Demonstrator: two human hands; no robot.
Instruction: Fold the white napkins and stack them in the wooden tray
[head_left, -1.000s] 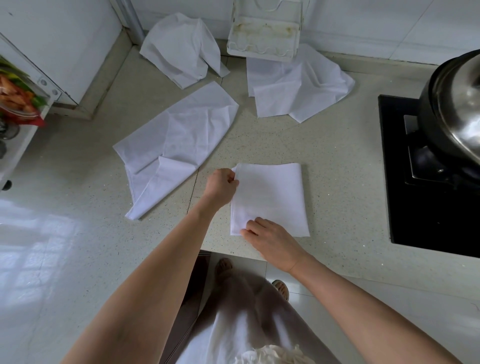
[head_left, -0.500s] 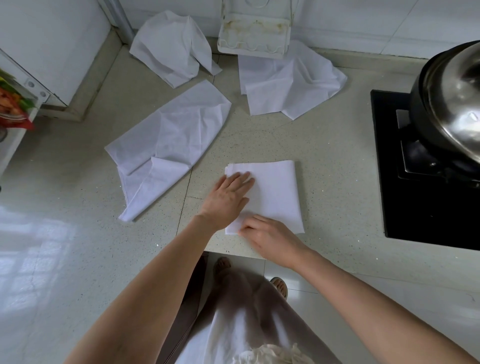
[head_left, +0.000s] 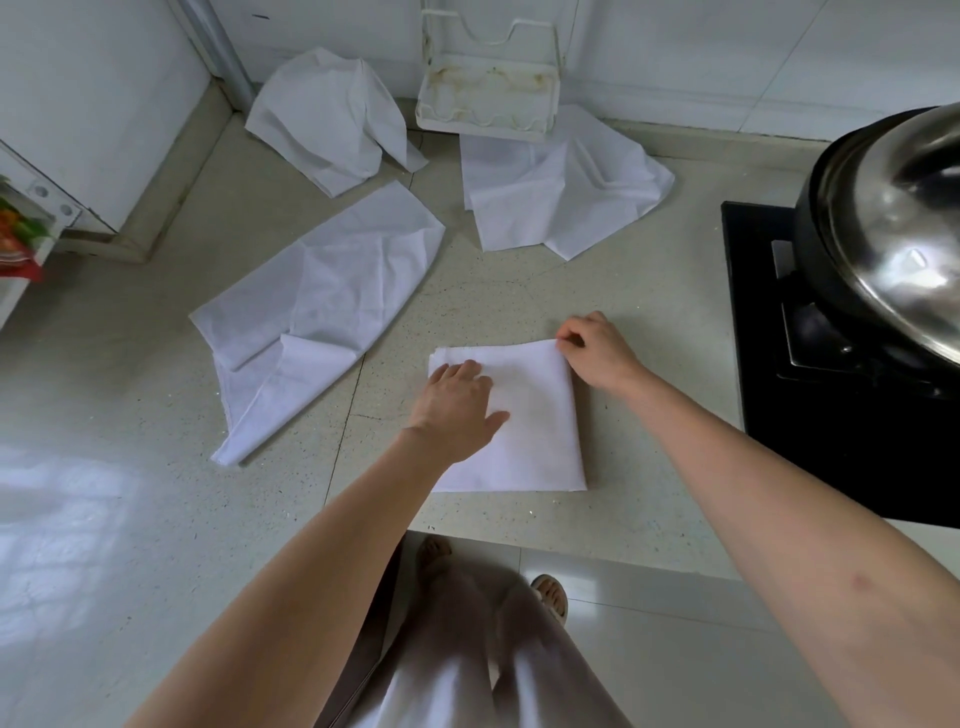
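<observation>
A folded white napkin lies flat on the speckled counter near its front edge. My left hand presses flat on the napkin's left half, fingers straight. My right hand pinches the napkin's far right corner. A long loose napkin lies to the left. A crumpled napkin sits at the back by the wall. Another unfolded napkin lies at the back, partly under a white rack. No wooden tray is in view.
A black stove with a large steel-lidded pot fills the right side. A white cabinet stands at the back left with a colourful packet beside it. The counter's front edge runs just below the folded napkin.
My right hand moved from the napkin's near left edge up to its far right corner. My left hand opened from a fist at the far left corner and now lies flat.
</observation>
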